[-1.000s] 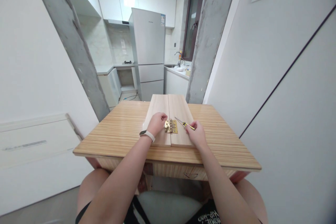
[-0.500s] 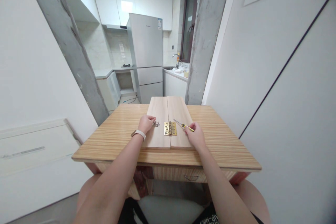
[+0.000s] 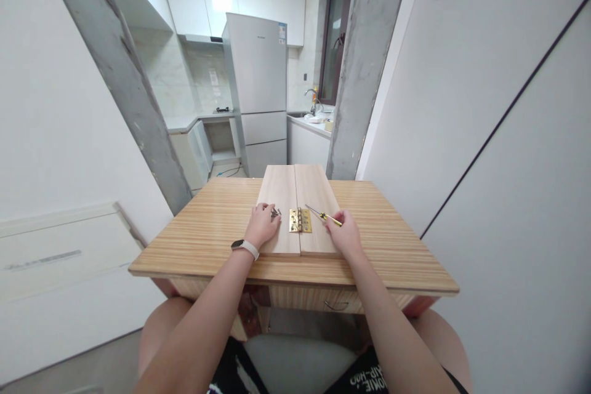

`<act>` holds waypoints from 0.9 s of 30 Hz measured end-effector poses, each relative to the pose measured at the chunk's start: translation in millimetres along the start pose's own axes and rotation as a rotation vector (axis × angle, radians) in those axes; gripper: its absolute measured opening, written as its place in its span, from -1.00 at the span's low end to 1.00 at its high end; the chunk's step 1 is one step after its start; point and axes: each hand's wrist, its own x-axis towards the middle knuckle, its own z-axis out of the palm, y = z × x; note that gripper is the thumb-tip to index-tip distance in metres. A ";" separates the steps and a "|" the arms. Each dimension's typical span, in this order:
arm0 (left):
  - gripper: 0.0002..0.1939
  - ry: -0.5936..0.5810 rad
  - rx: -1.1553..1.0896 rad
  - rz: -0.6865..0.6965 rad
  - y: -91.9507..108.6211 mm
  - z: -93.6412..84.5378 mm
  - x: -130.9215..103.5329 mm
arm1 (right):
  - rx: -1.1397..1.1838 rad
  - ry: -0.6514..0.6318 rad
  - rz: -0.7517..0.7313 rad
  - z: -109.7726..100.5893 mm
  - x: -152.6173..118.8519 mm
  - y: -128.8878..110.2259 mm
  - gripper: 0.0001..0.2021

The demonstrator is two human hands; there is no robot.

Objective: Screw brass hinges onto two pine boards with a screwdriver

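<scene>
Two pale wooden boards (image 3: pixel 279 181) lie side by side, with a brass hinge (image 3: pixel 294 221) laid across their seam. Several small dark screws (image 3: pixel 276 213) are on the left board. My left hand (image 3: pixel 261 225) is over that board, palm down, its fingers apart and partly around the screws; no held screw can be made out. In my right hand (image 3: pixel 344 232) is a screwdriver (image 3: pixel 333 220) with a yellow and black handle. Its shaft points up and left, the tip just right of the hinge and apart from it.
Under the boards stands a wood-grain table (image 3: pixel 392 234) with a drawer handle (image 3: pixel 337 306) at its front. A grey fridge (image 3: pixel 258 74) and a sink counter (image 3: pixel 308 138) are farther back. White panels flank the table on both sides.
My left hand has gone from a pinch beside the screws to a flatter, more spread pose over them. The right hand and screwdriver have hardly moved. The view has tipped slightly.
</scene>
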 end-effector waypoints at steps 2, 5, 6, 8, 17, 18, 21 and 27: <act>-0.54 -0.001 0.003 0.007 2.1 -1.0 -5.5 | 0.009 0.014 -0.016 0.3 -0.5 -0.7 -0.78; -0.57 -0.005 -0.004 0.008 4.0 -2.4 -8.1 | 0.004 0.006 -0.033 0.1 -0.6 -1.4 -0.80; -0.57 -0.004 -0.007 0.013 4.5 -2.6 -8.2 | -0.004 -0.003 -0.035 -0.2 -0.6 -1.6 -0.81; -0.56 0.002 -0.012 0.028 5.2 -2.5 -8.1 | -0.018 -0.027 -0.040 -1.1 -0.7 -1.9 -0.82; -0.58 0.004 -0.020 0.043 5.0 -2.5 -7.2 | -0.042 -0.060 -0.068 -3.4 0.7 0.1 -0.84; -0.58 0.008 -0.028 0.046 5.1 -2.8 -7.5 | -0.038 -0.060 -0.062 -3.3 1.2 0.7 -0.84; -0.57 0.014 -0.052 0.049 5.3 -3.5 -8.3 | -0.047 -0.055 -0.072 -3.0 1.3 1.3 -0.83; -0.54 0.007 -0.060 0.037 5.2 -3.6 -8.6 | -0.100 -0.050 -0.123 -2.4 -4.4 -5.6 -0.82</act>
